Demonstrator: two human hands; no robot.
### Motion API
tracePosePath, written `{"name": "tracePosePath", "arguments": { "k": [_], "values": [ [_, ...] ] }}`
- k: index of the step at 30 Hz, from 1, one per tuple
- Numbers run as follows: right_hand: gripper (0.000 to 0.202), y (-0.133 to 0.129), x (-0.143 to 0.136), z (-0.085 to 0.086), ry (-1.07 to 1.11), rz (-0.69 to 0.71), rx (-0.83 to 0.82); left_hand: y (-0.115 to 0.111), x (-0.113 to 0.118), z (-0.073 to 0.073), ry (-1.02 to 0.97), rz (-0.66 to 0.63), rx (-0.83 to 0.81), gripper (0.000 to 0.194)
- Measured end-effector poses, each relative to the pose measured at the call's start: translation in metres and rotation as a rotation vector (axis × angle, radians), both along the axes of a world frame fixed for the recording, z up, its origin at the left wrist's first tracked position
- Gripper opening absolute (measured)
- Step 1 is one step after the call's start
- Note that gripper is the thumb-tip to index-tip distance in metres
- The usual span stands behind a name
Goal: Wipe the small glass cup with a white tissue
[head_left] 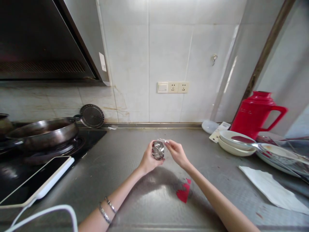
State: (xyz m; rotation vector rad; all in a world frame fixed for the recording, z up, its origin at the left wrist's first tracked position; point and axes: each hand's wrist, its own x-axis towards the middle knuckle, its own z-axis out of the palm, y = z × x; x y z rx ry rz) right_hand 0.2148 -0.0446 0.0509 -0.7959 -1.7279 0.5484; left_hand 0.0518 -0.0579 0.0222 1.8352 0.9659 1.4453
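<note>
My left hand (149,160) is wrapped round a small, shiny, dark-and-silver wrapped object (158,150), held above the metal counter (130,141). Just right of it, my right hand (176,152) pinches at the object's upper right edge, where a bit of clear material shows; what exactly the fingertips hold is too small to tell. Below the hands, a torn red piece (184,192) lies flat on the counter.
On the left are a pan (45,132) on the stove, a round black lid (92,116) and a phone with a white cable (36,180). A red thermos (253,114), stacked bowls (235,145), a plate and a white napkin (270,187) are on the right.
</note>
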Motion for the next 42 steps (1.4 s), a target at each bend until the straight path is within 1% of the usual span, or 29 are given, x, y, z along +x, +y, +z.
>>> {"name": "tracePosePath", "arguments": {
  "k": [2,4,6,8,10,12,14,17,19,21,24,26,28,32,34,35,37,39,40,42],
  "values": [
    [0.031,-0.007,0.001,0.002,-0.123,0.009,0.144,0.001,0.000,-0.001,0.019,0.023,0.014,0.078],
    [0.030,-0.011,0.002,0.003,-0.199,0.027,0.276,0.001,0.000,-0.002,0.030,0.030,0.016,0.078],
    [0.031,-0.011,0.001,0.001,-0.216,0.005,0.342,0.000,0.001,-0.002,0.022,0.014,0.006,0.078],
    [0.030,-0.009,-0.001,-0.004,-0.182,-0.058,0.316,-0.002,0.002,-0.001,-0.006,-0.012,-0.014,0.076],
    [0.029,-0.007,-0.004,-0.010,-0.129,-0.118,0.247,-0.003,0.004,0.001,-0.039,-0.039,-0.043,0.074],
    [0.029,-0.006,-0.007,-0.014,-0.094,-0.140,0.214,-0.004,0.005,0.002,-0.069,-0.052,-0.064,0.072],
    [0.030,-0.008,-0.009,-0.015,-0.085,-0.130,0.257,-0.004,0.005,0.003,-0.090,-0.056,-0.065,0.070],
    [0.032,-0.014,-0.010,-0.013,-0.099,-0.077,0.370,-0.003,0.004,0.003,-0.100,-0.043,-0.047,0.070],
    [0.032,-0.016,-0.010,-0.011,-0.105,-0.057,0.394,-0.003,0.003,0.002,-0.092,-0.033,-0.030,0.070],
    [0.031,-0.015,-0.010,-0.011,-0.088,-0.082,0.347,-0.002,0.002,0.001,-0.084,-0.037,-0.022,0.071],
    [0.029,-0.011,-0.011,-0.014,-0.061,-0.155,0.198,-0.003,0.003,-0.001,-0.060,-0.057,-0.056,0.072],
    [0.028,-0.010,-0.011,-0.016,-0.058,-0.171,0.150,-0.003,0.004,-0.001,-0.047,-0.051,-0.072,0.072],
    [0.028,-0.011,-0.012,-0.016,-0.056,-0.159,0.192,-0.003,0.004,-0.001,-0.047,-0.037,-0.072,0.071],
    [0.031,-0.016,-0.011,-0.013,-0.095,-0.089,0.349,-0.001,0.003,0.001,-0.053,-0.012,-0.067,0.070],
    [0.031,-0.016,-0.010,-0.013,-0.107,-0.073,0.370,-0.001,0.003,0.001,-0.049,-0.013,-0.071,0.070],
    [0.030,-0.015,-0.010,-0.013,-0.101,-0.092,0.350,-0.002,0.003,0.001,-0.045,-0.020,-0.073,0.070],
    [0.030,-0.011,-0.009,-0.014,-0.085,-0.170,0.259,-0.004,0.004,0.001,-0.027,-0.042,-0.073,0.073],
    [0.035,-0.009,-0.009,-0.015,-0.081,-0.239,0.161,-0.006,0.005,0.001,-0.006,-0.054,-0.066,0.076],
    [0.037,-0.008,-0.009,-0.015,-0.082,-0.251,0.131,-0.006,0.006,0.001,0.002,-0.058,-0.065,0.076],
    [0.035,-0.010,-0.010,-0.015,-0.072,-0.234,0.125,-0.006,0.006,0.001,0.002,-0.060,-0.069,0.075]
  ]
}}
